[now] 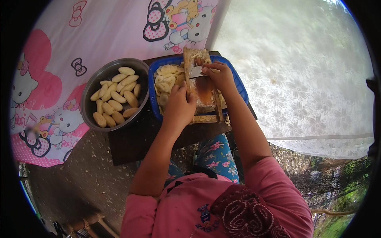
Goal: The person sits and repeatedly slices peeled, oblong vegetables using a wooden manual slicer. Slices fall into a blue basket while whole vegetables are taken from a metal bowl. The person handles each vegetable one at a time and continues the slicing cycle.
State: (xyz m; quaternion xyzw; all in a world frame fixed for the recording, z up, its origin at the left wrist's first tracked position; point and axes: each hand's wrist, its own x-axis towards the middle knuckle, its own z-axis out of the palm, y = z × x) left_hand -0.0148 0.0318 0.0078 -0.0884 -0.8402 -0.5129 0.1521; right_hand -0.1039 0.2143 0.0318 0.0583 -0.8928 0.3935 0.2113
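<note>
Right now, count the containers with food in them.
2: the round metal pot at left, and the blue basin beneath the wooden frame. No others show.

- Far centre: pale rectangular wooden frame, rough and worn; its orange-brown inner panel looks smooth, with a wet gloss.
- Across it: flat grey piece, smooth, apparently metal.
- Around it: blue rectangular plastic basin, glossy.
- Left: round grey metal pot, smooth, dull sheen.
- Below: dark brown bench, mostly matt.
- Near: pink shirt, soft matt cloth.
</note>
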